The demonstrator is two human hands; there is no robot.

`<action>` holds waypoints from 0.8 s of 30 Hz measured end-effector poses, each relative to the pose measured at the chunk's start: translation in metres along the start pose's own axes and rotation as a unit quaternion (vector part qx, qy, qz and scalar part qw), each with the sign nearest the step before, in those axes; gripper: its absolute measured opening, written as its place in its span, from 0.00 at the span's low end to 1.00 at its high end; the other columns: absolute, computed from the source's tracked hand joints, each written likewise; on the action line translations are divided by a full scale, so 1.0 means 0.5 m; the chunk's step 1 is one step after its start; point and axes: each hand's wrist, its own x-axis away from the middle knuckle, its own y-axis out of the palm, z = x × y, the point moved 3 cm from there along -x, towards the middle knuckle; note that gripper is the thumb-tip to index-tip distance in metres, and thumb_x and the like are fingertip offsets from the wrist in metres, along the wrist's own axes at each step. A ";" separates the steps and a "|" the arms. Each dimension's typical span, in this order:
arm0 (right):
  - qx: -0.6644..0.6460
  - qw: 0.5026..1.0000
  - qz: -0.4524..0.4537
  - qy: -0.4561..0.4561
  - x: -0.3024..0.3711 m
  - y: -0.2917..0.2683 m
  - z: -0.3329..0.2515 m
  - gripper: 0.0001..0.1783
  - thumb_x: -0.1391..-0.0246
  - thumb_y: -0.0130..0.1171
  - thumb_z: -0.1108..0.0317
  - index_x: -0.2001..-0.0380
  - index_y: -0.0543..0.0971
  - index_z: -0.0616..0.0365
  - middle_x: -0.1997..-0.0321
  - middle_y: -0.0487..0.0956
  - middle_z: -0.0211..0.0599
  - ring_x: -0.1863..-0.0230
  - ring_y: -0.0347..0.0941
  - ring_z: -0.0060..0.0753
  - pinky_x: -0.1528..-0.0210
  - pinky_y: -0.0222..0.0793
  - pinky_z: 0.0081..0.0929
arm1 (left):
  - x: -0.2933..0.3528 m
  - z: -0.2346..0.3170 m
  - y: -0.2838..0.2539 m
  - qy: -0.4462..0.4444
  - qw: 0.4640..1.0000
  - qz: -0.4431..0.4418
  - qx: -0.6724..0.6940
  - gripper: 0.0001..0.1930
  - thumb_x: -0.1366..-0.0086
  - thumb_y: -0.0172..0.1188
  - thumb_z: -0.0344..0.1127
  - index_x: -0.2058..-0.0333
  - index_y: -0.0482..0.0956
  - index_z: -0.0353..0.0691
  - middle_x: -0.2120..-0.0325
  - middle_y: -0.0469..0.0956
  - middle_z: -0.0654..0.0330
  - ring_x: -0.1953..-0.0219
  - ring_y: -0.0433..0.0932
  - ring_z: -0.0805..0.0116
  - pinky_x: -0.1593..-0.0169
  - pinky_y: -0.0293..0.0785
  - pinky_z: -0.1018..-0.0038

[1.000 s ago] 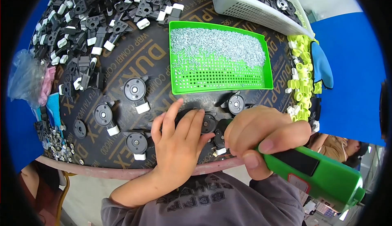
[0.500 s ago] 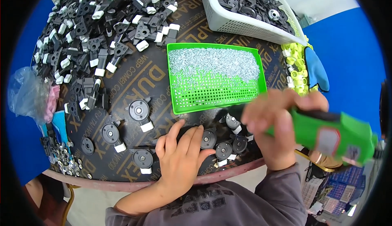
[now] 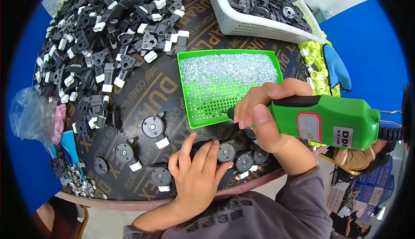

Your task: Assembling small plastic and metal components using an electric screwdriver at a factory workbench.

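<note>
My right hand (image 3: 263, 113) is wrapped round a green electric screwdriver (image 3: 328, 120), lying nearly level with its dark tip toward the left. That tip is over the near right part of a green perforated tray (image 3: 186, 105) of small silver screws (image 3: 229, 66); whether it touches any screw cannot be told. My left hand (image 3: 194, 172) lies palm down with fingers spread, beside a black disc assembly (image 3: 226, 151) at its fingertips and thumb. More assemblies with white ends stand left of it (image 3: 153, 127) and right of it (image 3: 244, 163). My right hand partly hides another one.
Black parts with white ends (image 3: 108, 36) are heaped at the far left. A white basket (image 3: 259, 31) of black discs stands at the back right, near yellow-green rings (image 3: 319, 72). Small metal pieces (image 3: 82, 185) and a clear plastic bag (image 3: 32, 113) lie left. A person (image 3: 363, 155) is at right.
My right hand and the screwdriver have moved up and left, from near a disc assembly to over the tray. The whole view has shifted slightly. My left hand keeps its place among the assemblies.
</note>
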 end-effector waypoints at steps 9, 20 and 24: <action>0.032 0.999 -0.004 -0.019 0.002 0.006 -0.002 0.18 0.38 0.52 0.73 0.53 0.56 0.51 0.81 0.70 0.37 0.84 0.67 0.29 0.78 0.71 0.32 | 0.008 -0.001 0.006 -0.015 1.000 0.005 0.013 0.27 0.47 0.70 0.51 0.52 0.80 0.41 0.56 0.78 0.64 0.39 0.66 0.54 0.42 0.52 0.59; -0.126 0.989 0.043 -0.065 0.025 0.008 -0.126 0.17 0.37 0.55 0.69 0.51 0.60 0.49 0.80 0.71 0.32 0.83 0.70 0.30 0.81 0.72 0.28 | 0.006 -0.009 0.011 -0.004 0.999 0.027 0.017 0.24 0.45 0.67 0.47 0.54 0.80 0.37 0.57 0.77 0.61 0.41 0.67 0.54 0.45 0.56 0.58; -0.118 0.989 -0.013 -0.089 0.067 0.033 -0.150 0.25 0.52 0.61 0.85 0.55 0.61 0.58 0.81 0.73 0.41 0.86 0.69 0.37 0.82 0.72 0.36 | 0.000 -0.004 0.007 -0.003 0.999 0.019 0.028 0.24 0.45 0.68 0.46 0.53 0.80 0.37 0.57 0.77 0.60 0.40 0.66 0.54 0.44 0.56 0.58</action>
